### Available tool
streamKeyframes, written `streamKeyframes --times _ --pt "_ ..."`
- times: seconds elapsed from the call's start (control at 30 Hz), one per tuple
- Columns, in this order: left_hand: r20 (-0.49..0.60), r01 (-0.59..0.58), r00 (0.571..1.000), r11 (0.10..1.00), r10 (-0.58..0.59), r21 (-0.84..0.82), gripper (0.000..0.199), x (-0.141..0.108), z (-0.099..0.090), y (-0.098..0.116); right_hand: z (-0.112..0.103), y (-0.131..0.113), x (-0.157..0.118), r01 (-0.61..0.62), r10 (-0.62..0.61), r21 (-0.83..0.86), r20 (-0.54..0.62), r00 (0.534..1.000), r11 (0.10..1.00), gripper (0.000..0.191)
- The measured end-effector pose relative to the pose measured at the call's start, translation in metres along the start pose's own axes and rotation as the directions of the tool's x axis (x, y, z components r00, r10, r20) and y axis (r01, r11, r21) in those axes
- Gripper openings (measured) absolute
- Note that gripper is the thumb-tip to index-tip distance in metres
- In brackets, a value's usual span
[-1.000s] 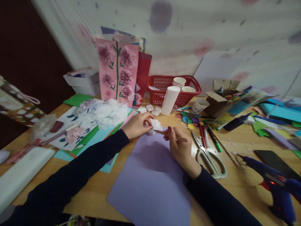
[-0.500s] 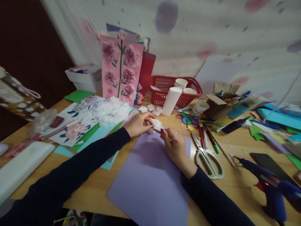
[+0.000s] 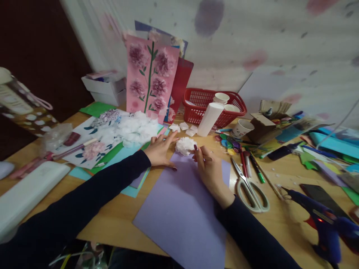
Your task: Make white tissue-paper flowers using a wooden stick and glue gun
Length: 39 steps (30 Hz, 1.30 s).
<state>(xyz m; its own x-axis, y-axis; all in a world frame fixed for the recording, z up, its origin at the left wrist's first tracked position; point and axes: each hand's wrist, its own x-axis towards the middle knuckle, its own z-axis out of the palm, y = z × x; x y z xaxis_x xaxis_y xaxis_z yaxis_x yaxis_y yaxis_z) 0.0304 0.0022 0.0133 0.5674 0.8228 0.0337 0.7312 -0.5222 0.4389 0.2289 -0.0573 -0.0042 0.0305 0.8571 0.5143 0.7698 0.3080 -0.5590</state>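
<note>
A ruffled white paper flower [image 3: 185,146] lies at the far edge of the purple sheet [image 3: 182,209]. To its left, my left hand [image 3: 161,150] is open with fingers spread, thumb over the sheet and fingertips towards small white paper squares [image 3: 183,126]. My right hand [image 3: 208,170] is closed around a thin wooden stick [image 3: 208,158], just right of the flower. Most of the stick is hidden by my fingers, and I cannot tell whether its tip touches the flower.
Scissors [image 3: 251,190], pens [image 3: 257,168] and a lit blue glue gun [image 3: 316,216] lie on the right. Behind stand a white roll [image 3: 209,119], a red basket [image 3: 193,114] and a pink flower picture [image 3: 140,74]. White fluff [image 3: 137,129] and a white power bank-like block [image 3: 33,194] are left.
My left hand has let go of the white flower and moved left, its fingers spreading apart. My right hand keeps the stick beside the flower. The view has shifted slightly.
</note>
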Motion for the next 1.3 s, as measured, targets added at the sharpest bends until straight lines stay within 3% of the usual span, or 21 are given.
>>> streamKeyframes --times 0.23,0.43,0.77,1.03,1.3 --pt "-0.009 -0.014 1.000 1.000 0.014 -0.007 0.134 0.000 0.003 -0.004 -0.007 -0.006 -0.003 -0.097 0.114 0.147 -0.111 0.987 0.984 0.038" --pt "-0.014 0.002 1.000 1.000 -0.002 -0.005 0.131 0.001 0.006 -0.007 -0.013 -0.010 -0.005 -0.122 0.142 0.143 -0.143 0.979 0.982 0.040" --pt "0.031 -0.031 0.999 0.999 0.032 -0.022 0.128 0.006 0.006 -0.010 -0.002 -0.002 0.000 -0.109 0.117 0.102 -0.072 0.991 0.989 0.043" --pt "0.059 -0.037 0.997 0.999 0.039 -0.022 0.133 0.008 0.003 -0.009 0.002 -0.012 0.018 -0.086 0.085 0.048 0.013 0.996 0.995 0.043" --pt "0.076 -0.029 0.997 0.999 0.031 -0.027 0.133 0.008 0.002 -0.007 -0.009 -0.016 0.006 -0.126 0.131 0.069 -0.077 0.988 0.990 0.046"
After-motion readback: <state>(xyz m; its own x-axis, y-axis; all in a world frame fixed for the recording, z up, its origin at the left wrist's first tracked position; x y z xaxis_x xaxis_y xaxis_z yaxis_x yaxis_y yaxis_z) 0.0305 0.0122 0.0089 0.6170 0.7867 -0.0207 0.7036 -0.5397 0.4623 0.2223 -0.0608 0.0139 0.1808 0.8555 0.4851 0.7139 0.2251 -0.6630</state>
